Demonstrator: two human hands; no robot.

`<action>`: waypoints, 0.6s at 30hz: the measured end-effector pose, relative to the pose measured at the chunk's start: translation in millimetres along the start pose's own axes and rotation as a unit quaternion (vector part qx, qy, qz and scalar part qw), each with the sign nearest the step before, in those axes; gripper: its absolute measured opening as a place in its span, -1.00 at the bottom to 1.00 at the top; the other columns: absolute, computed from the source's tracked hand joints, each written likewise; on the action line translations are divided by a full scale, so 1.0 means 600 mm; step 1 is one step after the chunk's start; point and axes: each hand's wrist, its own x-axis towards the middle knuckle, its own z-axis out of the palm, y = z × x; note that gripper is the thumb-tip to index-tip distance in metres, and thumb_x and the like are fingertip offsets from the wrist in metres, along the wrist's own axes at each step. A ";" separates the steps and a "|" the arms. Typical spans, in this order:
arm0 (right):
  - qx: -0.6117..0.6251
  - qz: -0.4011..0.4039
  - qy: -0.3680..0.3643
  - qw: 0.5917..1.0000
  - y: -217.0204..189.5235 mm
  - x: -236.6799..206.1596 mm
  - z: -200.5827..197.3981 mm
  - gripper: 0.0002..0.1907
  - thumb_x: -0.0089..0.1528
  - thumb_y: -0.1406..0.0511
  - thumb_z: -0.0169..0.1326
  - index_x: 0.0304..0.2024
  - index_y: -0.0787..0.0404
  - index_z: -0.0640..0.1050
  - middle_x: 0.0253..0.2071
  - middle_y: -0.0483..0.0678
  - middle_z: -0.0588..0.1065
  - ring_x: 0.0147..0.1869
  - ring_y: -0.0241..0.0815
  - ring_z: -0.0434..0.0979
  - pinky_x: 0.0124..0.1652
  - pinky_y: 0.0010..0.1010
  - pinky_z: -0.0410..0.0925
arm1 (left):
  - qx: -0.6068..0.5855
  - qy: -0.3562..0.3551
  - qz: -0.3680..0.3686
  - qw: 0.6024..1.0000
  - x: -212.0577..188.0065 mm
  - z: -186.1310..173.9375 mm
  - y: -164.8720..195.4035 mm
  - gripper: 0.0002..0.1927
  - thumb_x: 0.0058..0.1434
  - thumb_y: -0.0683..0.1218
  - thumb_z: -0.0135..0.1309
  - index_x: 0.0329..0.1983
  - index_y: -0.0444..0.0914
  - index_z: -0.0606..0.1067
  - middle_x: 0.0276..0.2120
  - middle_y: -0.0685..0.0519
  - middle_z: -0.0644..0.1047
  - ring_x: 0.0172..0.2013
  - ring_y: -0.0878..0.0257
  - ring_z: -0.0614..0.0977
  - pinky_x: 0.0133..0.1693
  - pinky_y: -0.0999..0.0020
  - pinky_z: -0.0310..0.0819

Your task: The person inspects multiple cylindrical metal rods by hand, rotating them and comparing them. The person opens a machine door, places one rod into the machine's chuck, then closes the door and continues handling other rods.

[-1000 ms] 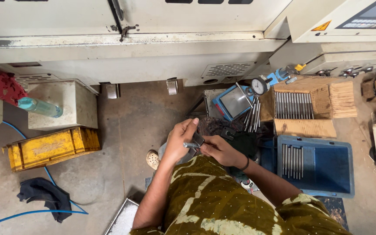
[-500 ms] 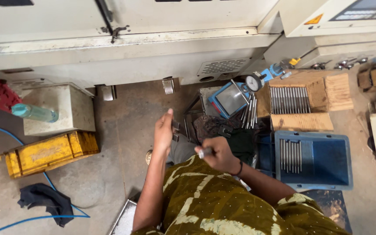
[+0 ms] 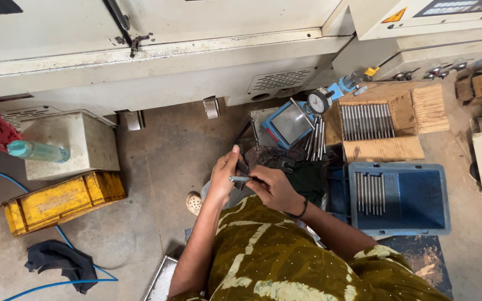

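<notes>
My left hand (image 3: 223,177) and my right hand (image 3: 272,186) meet in front of me over my lap. Between them lies a short grey metal rod (image 3: 240,179), and both hands grip it, the left at its left end and the right at its right end. A dark cloth (image 3: 274,157) lies just beyond the hands. Behind it stand a dial gauge (image 3: 319,102) on a blue stand and a few loose rods (image 3: 314,138).
A wooden box (image 3: 383,120) holds a row of metal rods. A blue plastic crate (image 3: 403,198) at my right holds several more. A yellow crate (image 3: 57,202), a white block with a teal bottle (image 3: 37,151), a blue hose and a grey machine (image 3: 196,50) stand around.
My left hand, raised and open half a second ago, has come back down to the rod. Both hands now hold it together.
</notes>
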 end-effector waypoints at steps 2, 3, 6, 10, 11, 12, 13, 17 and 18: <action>-0.010 0.014 -0.015 1.000 0.001 0.001 -0.003 -0.73 0.39 0.18 0.07 -0.19 0.29 0.52 -0.48 -0.01 0.37 -0.56 -0.15 0.31 -0.50 -0.34 0.18 | -0.001 -0.006 0.008 1.000 0.000 0.001 0.007 -0.50 0.45 0.24 -0.09 -0.45 -0.20 0.44 -0.63 0.25 0.29 -0.60 0.48 0.26 -0.54 0.48 0.08; -0.015 0.021 -0.022 0.999 0.001 0.001 -0.004 -0.73 0.39 0.18 0.06 -0.19 0.29 0.52 -0.48 -0.02 0.38 -0.57 -0.14 0.31 -0.51 -0.34 0.18 | -0.002 -0.008 0.011 1.000 -0.002 0.001 0.011 -0.50 0.45 0.24 -0.09 -0.44 -0.20 0.44 -0.63 0.26 0.30 -0.59 0.48 0.26 -0.54 0.48 0.08; 0.006 0.063 -0.050 0.997 0.004 0.000 -0.004 -0.70 0.42 0.15 0.05 -0.20 0.28 0.52 -0.53 -0.01 0.34 -0.56 -0.16 0.30 -0.48 -0.32 0.18 | 0.001 0.008 -0.021 1.000 -0.006 0.007 0.022 -0.50 0.42 0.24 -0.05 -0.43 -0.23 0.45 -0.64 0.24 0.30 -0.62 0.48 0.29 -0.58 0.48 0.12; 0.109 0.090 -0.116 0.983 0.011 0.003 0.000 -0.65 0.44 0.11 -0.05 -0.16 0.26 0.57 -0.58 -0.02 0.32 -0.58 -0.20 0.27 -0.47 -0.33 0.18 | -0.065 -0.034 -0.108 0.991 -0.018 0.014 0.028 -0.56 0.35 0.22 0.01 -0.39 -0.23 0.46 -0.70 0.16 0.33 -0.75 0.39 0.31 -0.70 0.44 0.10; 0.108 0.101 -0.124 0.981 0.013 0.005 0.000 -0.64 0.43 0.11 -0.06 -0.16 0.25 0.57 -0.60 -0.02 0.33 -0.59 -0.20 0.25 -0.48 -0.33 0.17 | -0.080 -0.042 -0.098 0.991 -0.019 0.014 0.028 -0.55 0.36 0.22 0.02 -0.39 -0.23 0.45 -0.70 0.16 0.33 -0.76 0.40 0.31 -0.71 0.45 0.10; 0.106 0.111 -0.132 0.979 0.015 0.006 0.001 -0.63 0.43 0.10 -0.06 -0.16 0.25 0.58 -0.61 -0.02 0.33 -0.61 -0.21 0.23 -0.49 -0.34 0.16 | -0.094 -0.051 -0.088 0.990 -0.020 0.013 0.028 -0.55 0.37 0.22 0.02 -0.38 -0.24 0.44 -0.70 0.16 0.34 -0.77 0.40 0.32 -0.72 0.46 0.11; 0.108 0.109 -0.133 0.979 0.016 0.005 0.002 -0.64 0.43 0.11 -0.06 -0.18 0.26 0.56 -0.61 -0.03 0.33 -0.60 -0.21 0.24 -0.48 -0.33 0.17 | -0.092 -0.057 -0.078 0.991 -0.020 0.012 0.027 -0.55 0.37 0.22 0.02 -0.40 -0.24 0.44 -0.70 0.16 0.33 -0.76 0.40 0.31 -0.71 0.45 0.11; 0.093 0.110 -0.129 0.981 0.018 0.005 0.005 -0.65 0.45 0.12 -0.05 -0.23 0.27 0.50 -0.59 -0.02 0.30 -0.58 -0.21 0.25 -0.47 -0.32 0.18 | -0.011 -0.050 0.025 0.998 -0.015 0.003 0.020 -0.50 0.44 0.21 -0.03 -0.46 -0.24 0.40 -0.62 0.20 0.29 -0.60 0.44 0.29 -0.54 0.47 0.15; 0.085 0.113 -0.127 0.982 0.018 0.005 0.006 -0.65 0.45 0.13 -0.05 -0.25 0.28 0.48 -0.59 -0.02 0.29 -0.58 -0.21 0.25 -0.47 -0.32 0.18 | 0.028 -0.038 0.065 0.997 -0.013 0.000 0.018 -0.49 0.47 0.21 -0.04 -0.47 -0.24 0.38 -0.58 0.22 0.28 -0.53 0.47 0.29 -0.48 0.48 0.17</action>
